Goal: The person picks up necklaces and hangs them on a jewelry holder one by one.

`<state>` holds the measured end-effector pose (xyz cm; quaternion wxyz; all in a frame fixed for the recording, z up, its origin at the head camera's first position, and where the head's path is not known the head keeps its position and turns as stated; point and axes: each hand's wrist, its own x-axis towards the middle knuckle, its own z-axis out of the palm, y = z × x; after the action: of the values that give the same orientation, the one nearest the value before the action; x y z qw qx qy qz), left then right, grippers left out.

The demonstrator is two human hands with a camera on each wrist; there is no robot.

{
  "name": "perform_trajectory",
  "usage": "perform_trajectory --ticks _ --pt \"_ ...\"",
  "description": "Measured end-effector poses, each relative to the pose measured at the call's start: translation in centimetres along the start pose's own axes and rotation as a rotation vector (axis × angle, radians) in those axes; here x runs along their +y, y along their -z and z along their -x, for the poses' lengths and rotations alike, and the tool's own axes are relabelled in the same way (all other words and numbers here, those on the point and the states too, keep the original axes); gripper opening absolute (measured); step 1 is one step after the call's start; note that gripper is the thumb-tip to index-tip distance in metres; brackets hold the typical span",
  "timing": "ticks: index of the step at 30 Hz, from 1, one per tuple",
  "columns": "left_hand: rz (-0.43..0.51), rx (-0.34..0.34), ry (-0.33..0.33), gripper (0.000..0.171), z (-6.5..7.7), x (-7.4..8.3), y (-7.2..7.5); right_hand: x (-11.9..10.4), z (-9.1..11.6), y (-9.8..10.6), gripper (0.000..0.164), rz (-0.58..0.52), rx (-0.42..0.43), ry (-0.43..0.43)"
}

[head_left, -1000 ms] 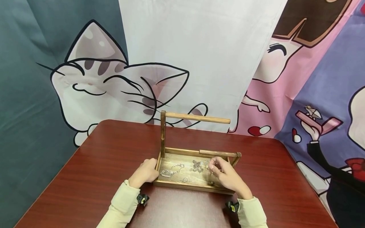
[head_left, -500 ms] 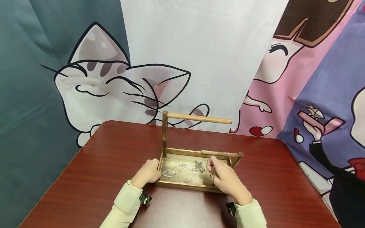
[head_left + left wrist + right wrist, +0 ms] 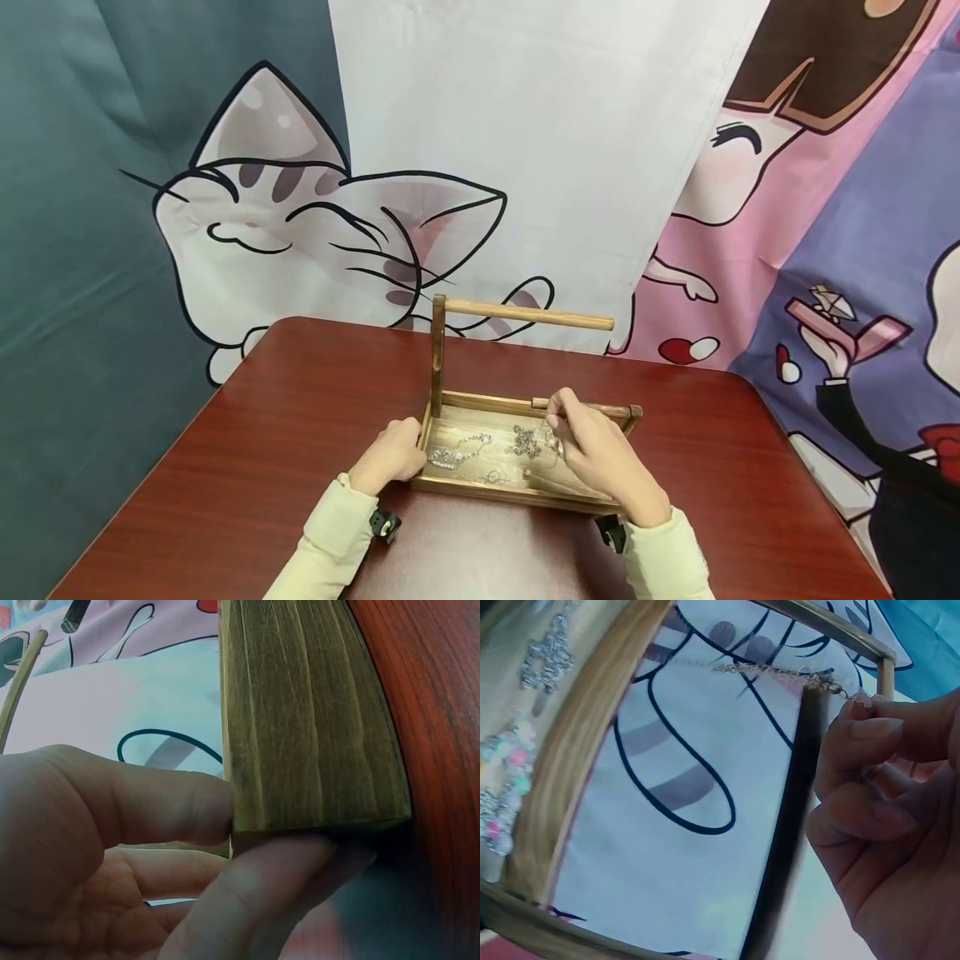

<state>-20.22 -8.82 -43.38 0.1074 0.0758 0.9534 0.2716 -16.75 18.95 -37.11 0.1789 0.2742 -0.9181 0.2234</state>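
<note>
A wooden jewelry stand with a shallow tray [image 3: 480, 490] sits on the table. My left hand [image 3: 388, 457] grips the tray's left end; in the left wrist view its fingers [image 3: 172, 802] press the corner of the wooden wall [image 3: 307, 720]. Over the tray's right part, my right hand [image 3: 603, 450] pinches one end of a thin chain [image 3: 780, 673] between thumb and forefinger. The chain stretches away from the fingertips in the right wrist view. On the tray floor lie a silvery chain [image 3: 448, 458], a bunched chain [image 3: 526, 442] and a thin looped piece [image 3: 495, 477].
An upright post [image 3: 438, 358] rises at the tray's back left and carries a long horizontal bar [image 3: 528, 314]. A lower bar [image 3: 622, 410] runs behind my right hand. Pastel beads [image 3: 510, 772] show in the right wrist view. The red-brown table [image 3: 300, 400] meets a cartoon-printed cloth [image 3: 540, 167].
My right hand has lifted a little from the tray floor toward the lower bar, with its fingers pinched together. The left hand keeps its hold on the tray's end. The head view has shifted slightly.
</note>
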Motion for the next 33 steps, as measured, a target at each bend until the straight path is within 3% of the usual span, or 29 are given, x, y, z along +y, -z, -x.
perform_trajectory --ticks 12,18,25,33 --pt "-0.017 0.014 -0.015 0.009 0.2 -0.1 0.1 -0.5 -3.0 1.7 0.018 -0.194 0.005 0.029" --pt "-0.012 0.021 -0.015 0.008 0.3 0.0 0.1 -0.7 -4.2 1.9 0.007 -0.295 0.019 0.046" --pt "-0.006 0.024 -0.020 0.010 0.4 -0.1 -0.2 -0.9 -4.7 1.6 0.000 -0.447 0.026 -0.078" --pt "0.004 0.020 -0.020 0.008 0.5 -0.2 -0.1 -3.6 -6.0 3.2 0.004 -0.573 0.010 -0.188"
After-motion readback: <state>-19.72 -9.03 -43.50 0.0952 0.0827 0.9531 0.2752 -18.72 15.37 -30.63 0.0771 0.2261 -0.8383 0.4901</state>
